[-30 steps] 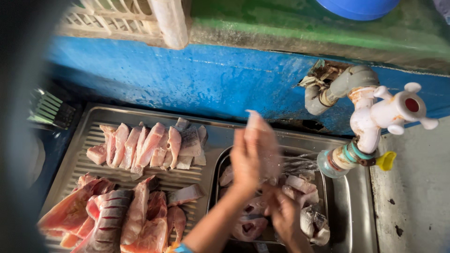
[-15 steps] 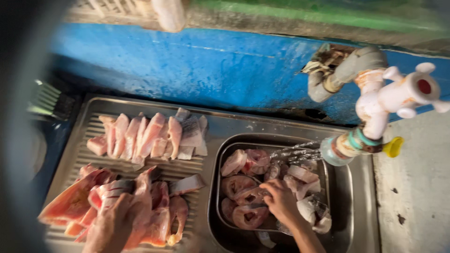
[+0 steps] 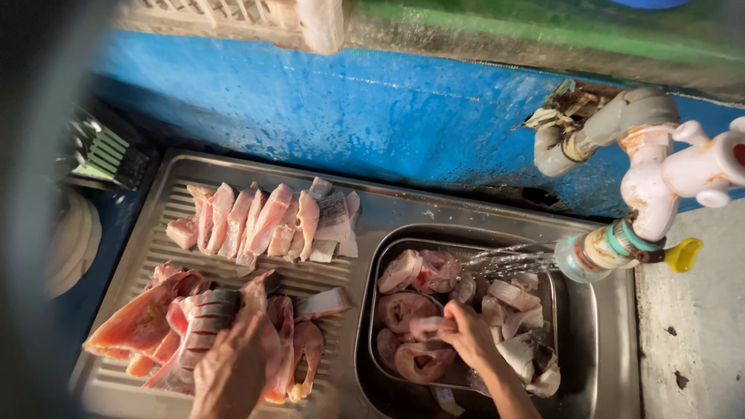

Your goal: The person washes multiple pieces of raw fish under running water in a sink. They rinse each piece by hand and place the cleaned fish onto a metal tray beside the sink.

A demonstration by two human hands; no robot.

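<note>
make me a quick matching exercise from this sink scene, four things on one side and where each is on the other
Things:
1. left hand
2. right hand
3. tap
4. row of pale fish slices

Places:
a. at the back of the ribbed drainboard
b. on the pile of fish pieces at the front of the drainboard
c. sticking out from the blue wall
d. in the metal tray of fish cuts

Pairs: 1-b, 2-d, 3-c, 4-a

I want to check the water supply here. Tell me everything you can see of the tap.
The tap is white plastic with a cross-shaped handle, fixed on a grey elbow pipe coming out of a ragged hole in the blue wall. A clear nozzle with a yellow tab ends its spout. It is running, spraying water leftward over the fish pieces.
</note>
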